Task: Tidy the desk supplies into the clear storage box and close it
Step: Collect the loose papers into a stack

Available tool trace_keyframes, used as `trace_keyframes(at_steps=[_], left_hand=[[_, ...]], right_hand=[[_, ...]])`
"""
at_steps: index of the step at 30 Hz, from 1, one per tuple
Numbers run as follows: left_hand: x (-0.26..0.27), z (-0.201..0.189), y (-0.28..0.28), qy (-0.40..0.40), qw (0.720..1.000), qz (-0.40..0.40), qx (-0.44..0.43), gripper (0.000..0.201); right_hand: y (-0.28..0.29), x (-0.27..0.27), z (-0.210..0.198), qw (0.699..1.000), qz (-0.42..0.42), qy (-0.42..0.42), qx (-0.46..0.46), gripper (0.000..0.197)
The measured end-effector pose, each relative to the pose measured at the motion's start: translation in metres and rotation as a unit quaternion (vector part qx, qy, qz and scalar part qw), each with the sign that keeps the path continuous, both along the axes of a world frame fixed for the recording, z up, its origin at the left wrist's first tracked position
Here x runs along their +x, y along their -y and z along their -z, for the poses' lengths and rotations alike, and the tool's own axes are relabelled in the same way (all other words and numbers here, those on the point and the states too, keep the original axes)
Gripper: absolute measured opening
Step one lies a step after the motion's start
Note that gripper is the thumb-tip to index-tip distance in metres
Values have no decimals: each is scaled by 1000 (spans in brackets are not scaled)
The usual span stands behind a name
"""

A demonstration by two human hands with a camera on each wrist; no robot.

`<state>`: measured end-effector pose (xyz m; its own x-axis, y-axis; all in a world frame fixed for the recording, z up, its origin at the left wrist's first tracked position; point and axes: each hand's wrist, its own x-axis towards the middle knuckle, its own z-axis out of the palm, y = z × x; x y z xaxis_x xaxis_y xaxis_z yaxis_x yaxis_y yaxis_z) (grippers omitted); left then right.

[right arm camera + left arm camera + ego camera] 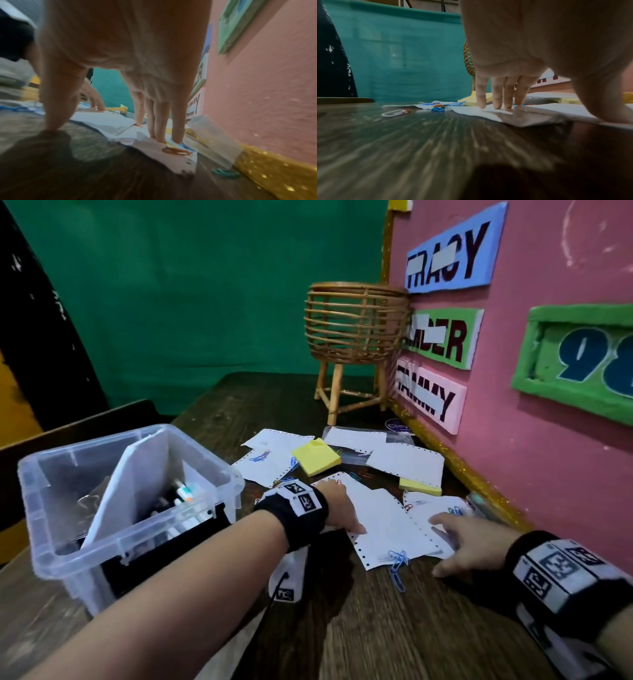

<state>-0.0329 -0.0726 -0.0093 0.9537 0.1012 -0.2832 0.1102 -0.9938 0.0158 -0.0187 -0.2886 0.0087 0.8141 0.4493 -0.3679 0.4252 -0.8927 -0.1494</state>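
Observation:
The clear storage box stands open at the left with pens and a white divider inside. Loose white paper sheets, yellow sticky note pads and coloured paper clips lie scattered on the dark wooden desk. My left hand presses straight fingers down on a sheet. My right hand rests spread on another sheet, fingertips on paper, thumb on the wood. Neither hand holds anything.
A rattan basket on legs stands at the back. A pink board with name signs walls off the right, with a gold glitter strip along its base. A clear plastic lid or bag lies under papers. A chair back shows left.

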Motion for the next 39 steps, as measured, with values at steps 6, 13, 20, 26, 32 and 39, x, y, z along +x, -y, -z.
trace_keyframes(at_steps=[6,13,20,26,32,39], left_hand=[[11,-1,-8,34,997,-2,-69,61],[5,-11,-10,240,955,-39,-173,34],[-9,-25,-4,414,864,-6,-287,75],[-1,-11,3,453,858,172,-167,53],[-11,-12,10,408,853,245,-214,51],[-6,-10,15,444,840,204,-235,26]], right_hand=[[-9,3,10,998,-18,61,8,66],[-5,0,28,985,-38,168,20,46],[4,14,-3,970,-20,168,174,36],[11,16,-17,896,-47,244,367,22],[8,22,-3,835,13,277,476,18],[-7,19,-4,787,8,228,573,38]])
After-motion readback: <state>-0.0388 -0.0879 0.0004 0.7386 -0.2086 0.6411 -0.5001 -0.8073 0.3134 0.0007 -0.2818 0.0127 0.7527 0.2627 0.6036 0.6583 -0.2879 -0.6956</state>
